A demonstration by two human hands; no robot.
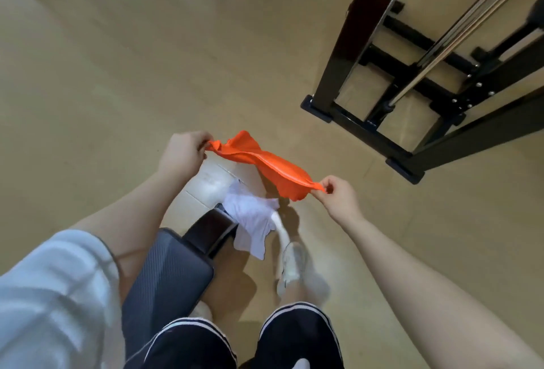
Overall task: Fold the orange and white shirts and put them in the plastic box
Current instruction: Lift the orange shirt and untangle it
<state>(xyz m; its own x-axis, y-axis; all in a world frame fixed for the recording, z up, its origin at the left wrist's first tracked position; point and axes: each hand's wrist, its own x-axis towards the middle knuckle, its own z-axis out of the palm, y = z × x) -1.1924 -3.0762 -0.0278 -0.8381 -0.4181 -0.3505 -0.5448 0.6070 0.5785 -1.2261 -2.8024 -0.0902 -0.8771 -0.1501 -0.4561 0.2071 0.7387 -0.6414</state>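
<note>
An orange shirt (266, 164) hangs stretched in the air between both hands, twisted along its length. My left hand (184, 152) pinches its upper left corner. My right hand (338, 195) pinches its lower right corner. Below it a white shirt (253, 218) lies crumpled, draped over the end of a dark brown bench piece (209, 233). A pale, translucent box-like shape (212, 183) sits under the orange shirt on the floor; its outline is blurred.
A grey padded bench seat (164, 277) runs toward me on the left. A black metal gym frame (412, 97) with steel rods stands on the floor at the right. My legs in dark shorts and a white shoe (291, 265) are below.
</note>
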